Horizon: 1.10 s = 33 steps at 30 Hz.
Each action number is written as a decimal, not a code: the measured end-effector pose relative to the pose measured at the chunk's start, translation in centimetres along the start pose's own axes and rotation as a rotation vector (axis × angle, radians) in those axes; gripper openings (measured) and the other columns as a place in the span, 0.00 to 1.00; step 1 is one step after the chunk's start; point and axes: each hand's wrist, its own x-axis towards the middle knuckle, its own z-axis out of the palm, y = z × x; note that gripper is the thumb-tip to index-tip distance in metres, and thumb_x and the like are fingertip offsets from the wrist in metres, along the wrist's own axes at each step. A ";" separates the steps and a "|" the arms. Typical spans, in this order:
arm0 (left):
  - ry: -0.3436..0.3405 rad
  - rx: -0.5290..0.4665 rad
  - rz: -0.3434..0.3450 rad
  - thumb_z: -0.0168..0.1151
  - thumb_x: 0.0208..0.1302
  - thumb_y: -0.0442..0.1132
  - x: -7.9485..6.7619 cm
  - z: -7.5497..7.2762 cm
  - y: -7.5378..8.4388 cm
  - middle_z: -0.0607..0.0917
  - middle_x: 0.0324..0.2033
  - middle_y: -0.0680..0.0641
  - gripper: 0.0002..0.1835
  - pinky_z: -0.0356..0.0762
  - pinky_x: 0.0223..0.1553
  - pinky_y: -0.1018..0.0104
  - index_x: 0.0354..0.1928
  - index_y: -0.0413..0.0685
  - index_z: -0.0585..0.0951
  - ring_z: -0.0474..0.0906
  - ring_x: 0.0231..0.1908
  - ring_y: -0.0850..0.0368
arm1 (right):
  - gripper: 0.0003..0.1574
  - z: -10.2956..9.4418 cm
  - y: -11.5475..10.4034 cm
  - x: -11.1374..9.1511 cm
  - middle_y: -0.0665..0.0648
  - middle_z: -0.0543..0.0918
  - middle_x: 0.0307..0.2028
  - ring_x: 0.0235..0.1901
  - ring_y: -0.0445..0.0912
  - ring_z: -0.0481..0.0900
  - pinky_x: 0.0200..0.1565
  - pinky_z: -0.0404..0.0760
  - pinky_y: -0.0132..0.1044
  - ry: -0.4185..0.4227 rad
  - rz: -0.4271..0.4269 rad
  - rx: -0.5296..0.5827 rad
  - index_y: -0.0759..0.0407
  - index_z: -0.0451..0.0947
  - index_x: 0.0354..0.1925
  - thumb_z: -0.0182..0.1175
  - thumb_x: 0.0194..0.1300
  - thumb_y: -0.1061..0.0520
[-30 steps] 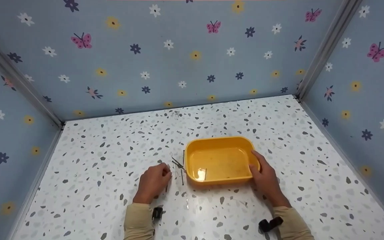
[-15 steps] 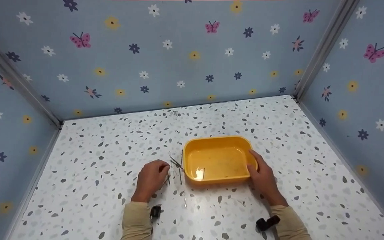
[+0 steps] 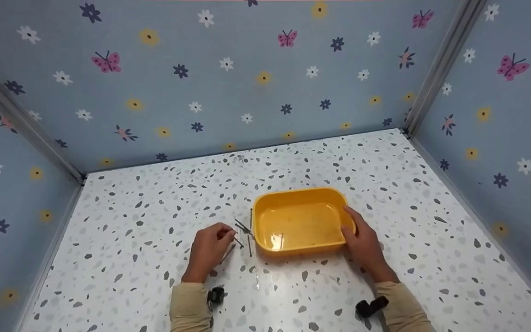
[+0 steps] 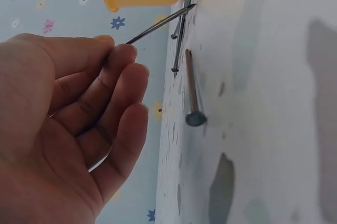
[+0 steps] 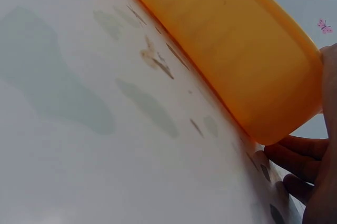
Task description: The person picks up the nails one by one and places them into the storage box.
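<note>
My left hand point(image 3: 210, 249) pinches a thin metal nail point(image 4: 160, 24) between thumb and index finger, its pointed end slanting away from the fingertips. Right below that hand another nail point(image 4: 193, 87) lies on the table, head toward the wrist camera. Several more nails point(image 3: 243, 226) lie crossed and scattered against the left side of a yellow plastic tub point(image 3: 311, 223). My right hand point(image 3: 367, 246) grips the tub's right end, thumb over the rim and fingers along the outside. Inside the tub, one nail point(image 3: 281, 240) lies near the front left corner, beside a bright glare spot.
The white speckled table point(image 3: 155, 207) is bounded by blue flower-and-butterfly panels point(image 3: 228, 92) at the back and both sides. Metal posts point(image 3: 436, 69) stand at the back corners.
The nail in my left fingers now points down and right toward the loose nails, and a nail by the palm shows more clearly. My right hand stays on the tub, which has not visibly moved.
</note>
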 end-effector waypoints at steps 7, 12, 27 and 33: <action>-0.022 -0.184 -0.032 0.66 0.68 0.40 0.2 -0.1 0.0 0.86 0.31 0.53 0.04 0.80 0.34 0.63 0.39 0.48 0.85 0.81 0.33 0.57 | 0.34 -0.2 -0.2 0.4 0.54 0.65 0.73 0.67 0.50 0.67 0.67 0.64 0.52 -0.001 -0.010 -0.010 0.42 0.58 0.76 0.50 0.76 0.49; -0.017 -0.220 -0.057 0.65 0.69 0.39 0.0 0.0 -0.2 0.86 0.32 0.52 0.03 0.81 0.37 0.63 0.40 0.48 0.84 0.82 0.34 0.57 | 0.34 -0.1 -0.3 0.4 0.53 0.65 0.72 0.66 0.49 0.68 0.67 0.64 0.51 -0.001 -0.001 -0.002 0.41 0.58 0.76 0.50 0.76 0.47; 0.002 -0.294 -0.050 0.58 0.72 0.37 0.1 1.4 -0.2 0.87 0.37 0.53 0.11 0.81 0.40 0.61 0.50 0.44 0.85 0.82 0.38 0.58 | 0.34 -0.9 0.9 -0.1 0.58 0.64 0.73 0.69 0.54 0.64 0.68 0.61 0.55 0.003 -0.004 -0.026 0.42 0.57 0.77 0.49 0.77 0.48; 0.024 -0.341 -0.070 0.58 0.71 0.37 -0.3 0.4 -0.3 0.88 0.37 0.53 0.13 0.81 0.40 0.60 0.52 0.43 0.86 0.83 0.38 0.56 | 0.34 -0.2 0.3 0.0 0.59 0.64 0.73 0.69 0.54 0.65 0.68 0.61 0.55 -0.018 -0.010 -0.028 0.43 0.57 0.77 0.49 0.77 0.47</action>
